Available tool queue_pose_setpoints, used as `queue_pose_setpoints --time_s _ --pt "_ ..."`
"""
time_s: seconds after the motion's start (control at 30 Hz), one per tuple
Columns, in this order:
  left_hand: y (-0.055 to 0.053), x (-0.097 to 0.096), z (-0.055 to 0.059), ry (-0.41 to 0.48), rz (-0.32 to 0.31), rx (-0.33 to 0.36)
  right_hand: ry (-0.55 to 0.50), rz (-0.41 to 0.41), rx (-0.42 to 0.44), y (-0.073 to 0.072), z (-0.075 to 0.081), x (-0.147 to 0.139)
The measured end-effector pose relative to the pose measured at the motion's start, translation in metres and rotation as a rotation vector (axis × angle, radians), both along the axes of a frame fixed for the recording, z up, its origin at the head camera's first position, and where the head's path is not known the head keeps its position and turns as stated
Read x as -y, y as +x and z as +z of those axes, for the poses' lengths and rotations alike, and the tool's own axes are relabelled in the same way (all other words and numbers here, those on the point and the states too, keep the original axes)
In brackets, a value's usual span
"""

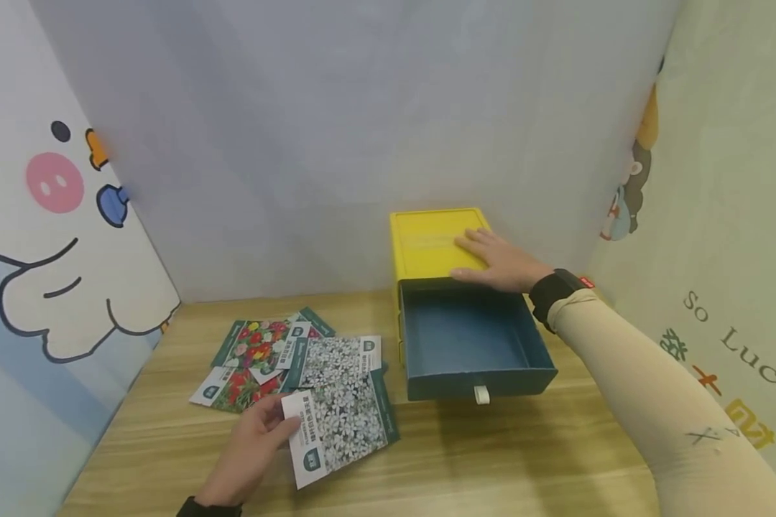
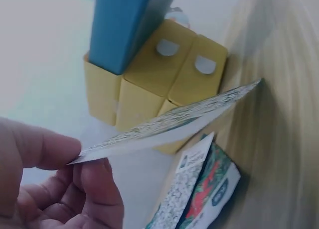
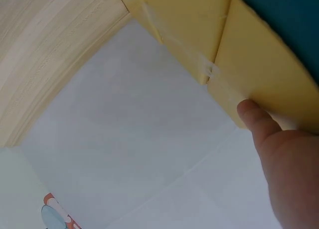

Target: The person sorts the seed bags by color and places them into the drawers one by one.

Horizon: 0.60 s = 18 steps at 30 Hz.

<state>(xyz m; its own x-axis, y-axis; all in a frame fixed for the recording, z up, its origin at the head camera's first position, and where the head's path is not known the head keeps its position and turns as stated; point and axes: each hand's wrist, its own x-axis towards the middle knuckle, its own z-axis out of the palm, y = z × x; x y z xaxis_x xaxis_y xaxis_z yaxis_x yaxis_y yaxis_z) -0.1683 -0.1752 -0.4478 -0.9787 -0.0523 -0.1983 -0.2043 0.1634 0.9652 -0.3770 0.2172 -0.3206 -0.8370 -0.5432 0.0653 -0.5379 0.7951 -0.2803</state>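
Note:
My left hand [image 1: 248, 449] pinches a seed packet [image 1: 339, 427] by its white end, between thumb and fingers. White flowers cover its front, with a dark green strip at the far end. In the left wrist view this packet [image 2: 164, 124] shows nearly edge-on, tilted above the table. My right hand [image 1: 501, 262] rests with extended fingers on top of a yellow drawer box [image 1: 430, 240]. Its dark blue-green top drawer [image 1: 481, 385] is pulled out toward me, has a white pull tab, and shows a bare bottom. One finger [image 3: 256, 120] lies along the box's yellow side.
Several more seed packets [image 1: 259, 345] lie overlapping on the wooden table [image 1: 149, 445] left of the box, with red, mixed and white flowers. Below the pulled-out drawer, shut yellow drawers [image 2: 205, 64] show pale tabs. A grey-white wall [image 1: 284, 179] stands behind, and printed side panels flank the table.

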Motion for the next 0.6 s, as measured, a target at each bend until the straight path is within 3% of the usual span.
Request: queue_pose_setpoints --time_s 0.3,0.6 --pt "0.000 0.008 0.017 0.018 -0.001 -0.043 -0.020 0.001 -0.002 0.001 -0.002 -0.001" --pt "-0.003 0.017 0.051 -0.076 -0.003 -0.222 -0.017 -0.008 -0.006 0.001 -0.002 -0.002"
